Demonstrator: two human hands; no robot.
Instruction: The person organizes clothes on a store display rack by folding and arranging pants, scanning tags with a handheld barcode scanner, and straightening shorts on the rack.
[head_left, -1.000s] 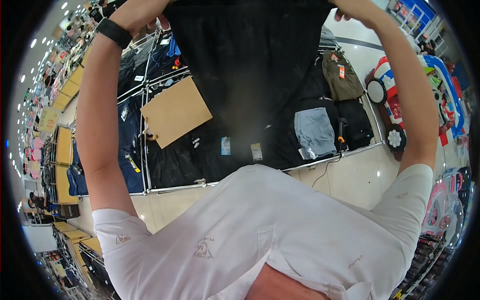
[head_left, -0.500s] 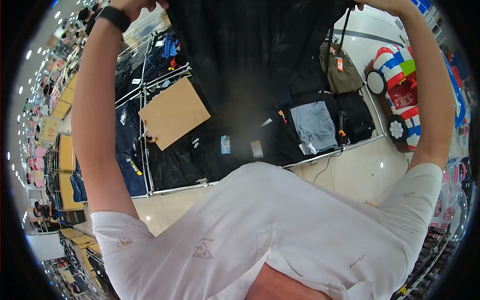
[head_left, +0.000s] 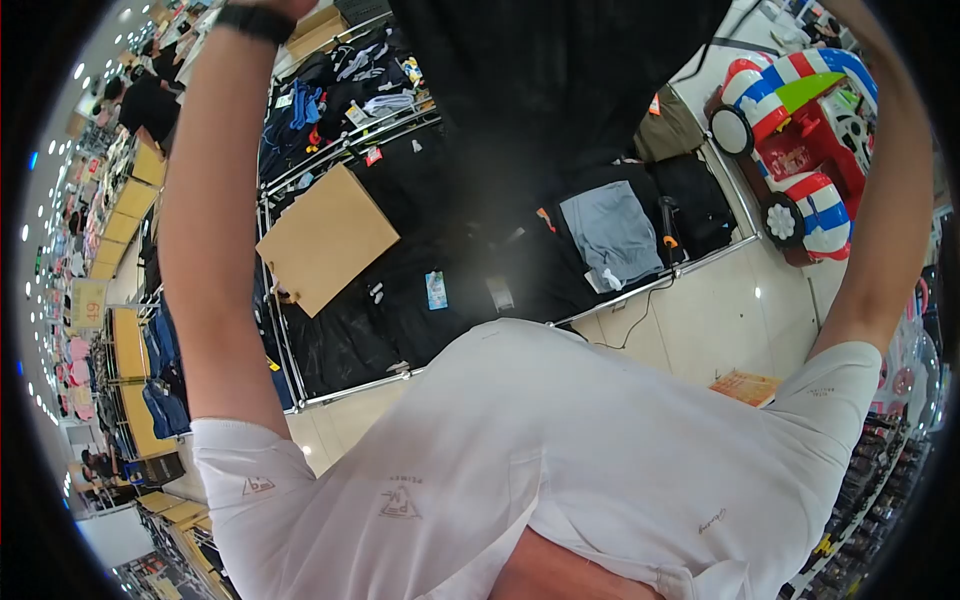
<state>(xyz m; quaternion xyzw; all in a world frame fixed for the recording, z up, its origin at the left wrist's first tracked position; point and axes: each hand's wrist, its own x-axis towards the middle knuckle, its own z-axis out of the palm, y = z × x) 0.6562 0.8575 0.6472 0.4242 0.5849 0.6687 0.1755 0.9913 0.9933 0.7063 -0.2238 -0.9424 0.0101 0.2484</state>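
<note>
A large black garment [head_left: 560, 70] hangs in front of me over the display table; its upper edge lies beyond the top of the view. Both my arms are raised on either side of it. Only the base of my left hand [head_left: 292, 6] shows at the top edge, above a black wristband, and its fingers are cut off. My right hand is beyond the top right of the view. Beneath the garment lie black clothes [head_left: 340, 345], a brown cardboard sheet [head_left: 328, 240] and a folded grey garment [head_left: 612, 232].
A metal rail [head_left: 350, 388] edges the table. A black handheld device [head_left: 668, 222] with an orange part and a cord lies near its right front corner. Toy cars [head_left: 800, 215] in red, white and blue stand to the right. People [head_left: 150, 105] are at the far left.
Both arms and the black garment have risen, so its upper edge and most of both hands left the view. More of the table's back and the toy cars shows.
</note>
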